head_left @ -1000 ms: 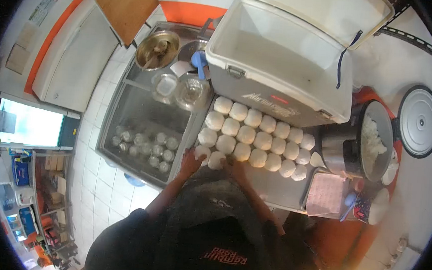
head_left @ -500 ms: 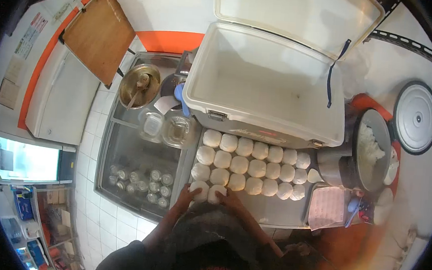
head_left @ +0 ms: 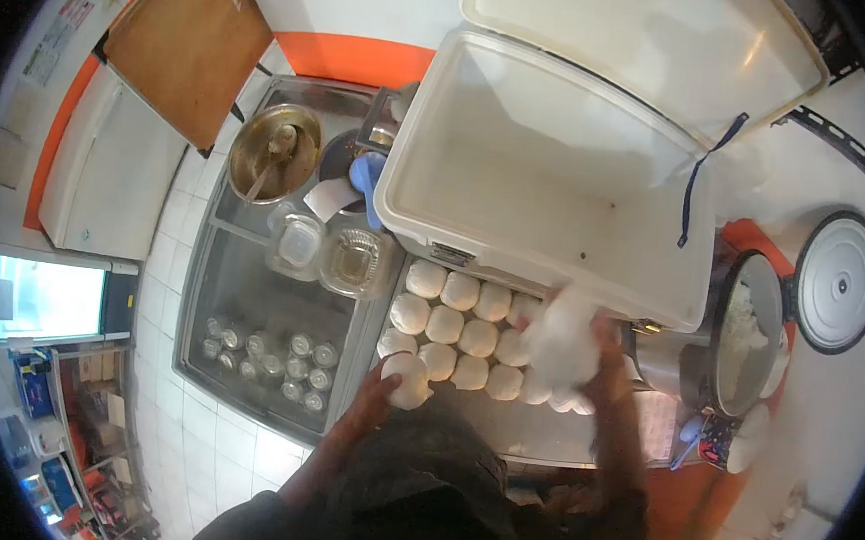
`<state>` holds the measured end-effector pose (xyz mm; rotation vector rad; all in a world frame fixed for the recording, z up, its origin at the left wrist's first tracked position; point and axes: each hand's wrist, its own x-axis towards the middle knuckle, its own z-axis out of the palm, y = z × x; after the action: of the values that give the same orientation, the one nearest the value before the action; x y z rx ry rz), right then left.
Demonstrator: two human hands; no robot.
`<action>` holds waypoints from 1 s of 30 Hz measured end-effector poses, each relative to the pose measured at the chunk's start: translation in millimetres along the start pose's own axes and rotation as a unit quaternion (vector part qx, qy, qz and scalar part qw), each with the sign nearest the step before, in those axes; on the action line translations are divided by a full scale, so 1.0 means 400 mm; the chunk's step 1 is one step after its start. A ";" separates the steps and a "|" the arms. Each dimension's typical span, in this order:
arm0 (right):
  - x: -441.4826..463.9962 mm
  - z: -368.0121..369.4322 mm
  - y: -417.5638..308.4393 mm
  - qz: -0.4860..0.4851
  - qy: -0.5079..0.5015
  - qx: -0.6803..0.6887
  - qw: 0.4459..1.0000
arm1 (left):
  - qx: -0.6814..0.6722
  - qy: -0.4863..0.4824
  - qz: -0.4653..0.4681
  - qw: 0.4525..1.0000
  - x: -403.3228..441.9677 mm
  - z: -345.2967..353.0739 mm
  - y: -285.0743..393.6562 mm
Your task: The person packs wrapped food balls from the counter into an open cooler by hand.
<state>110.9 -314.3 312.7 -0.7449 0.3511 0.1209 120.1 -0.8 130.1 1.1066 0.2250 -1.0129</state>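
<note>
My left hand is closed around a white rounded packet at the near left corner of the rows of similar packets. On the right, my right hand is raised above those rows and gripping another white packet. That one is smeared by motion and looks larger, nearer the camera. It hides several packets in the right part of the rows. A large white cooler box stands directly behind the rows with its lid up.
To the right stands a tall pot of white rice, with a round lid beyond it. A glass-topped freezer on the left carries a metal bowl with a ladle and clear plastic containers; cans show inside.
My right hand has lifted a packet from beside my left hand and swung right and up, over the rows. My left hand stays at the near left corner. The camera view has shifted slightly.
</note>
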 end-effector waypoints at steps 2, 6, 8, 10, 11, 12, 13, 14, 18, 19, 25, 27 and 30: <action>0.160 -0.051 -0.115 -0.099 0.003 -0.311 0.945 | -0.044 -0.002 0.007 0.999 0.022 -0.024 -0.033; 0.505 -0.157 -0.227 -0.234 -0.158 -0.577 0.766 | 0.126 0.038 0.045 0.990 0.007 -0.027 -0.011; 0.607 -0.175 -0.196 -0.136 -0.106 -0.574 0.801 | 0.045 0.042 0.063 0.996 0.001 -0.041 -0.029; 0.712 -0.199 -0.117 0.117 0.072 -0.381 0.915 | 0.067 0.084 0.043 0.993 -0.016 -0.043 -0.004; 0.767 -0.232 -0.077 0.118 0.121 -0.415 0.894 | 0.089 0.125 0.015 0.988 -0.021 -0.047 0.000; 0.814 -0.269 -0.045 0.122 0.150 -0.436 0.879 | 0.018 0.112 0.056 0.992 -0.011 -0.061 -0.023; 0.851 -0.298 -0.016 0.108 0.150 -0.460 0.868 | 0.018 0.107 0.055 0.993 -0.011 -0.063 -0.024; 0.895 -0.329 0.012 0.083 0.126 -0.489 0.859 | 0.006 0.109 0.071 0.992 -0.015 -0.062 -0.014; 0.993 -0.345 0.125 0.075 0.134 -0.477 0.865 | -0.025 0.140 0.075 0.987 -0.026 -0.107 -0.058; 1.029 -0.389 0.170 0.009 0.163 -0.622 0.766 | -0.042 0.145 0.077 0.986 -0.025 -0.111 -0.062; 0.972 -0.325 0.134 0.042 0.194 -0.592 0.781 | -0.090 0.147 0.058 0.983 -0.017 -0.054 0.020; 0.974 -0.324 0.127 0.020 0.183 -0.576 0.797 | -0.087 0.144 0.064 0.984 -0.009 -0.052 0.014; 0.974 -0.351 0.125 0.020 0.128 -0.613 0.779 | -0.075 0.137 0.065 0.985 -0.006 -0.058 0.010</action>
<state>425.7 -379.6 47.2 -2.0767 0.5431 0.3007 129.1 20.0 123.1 1.1054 0.4387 -0.7132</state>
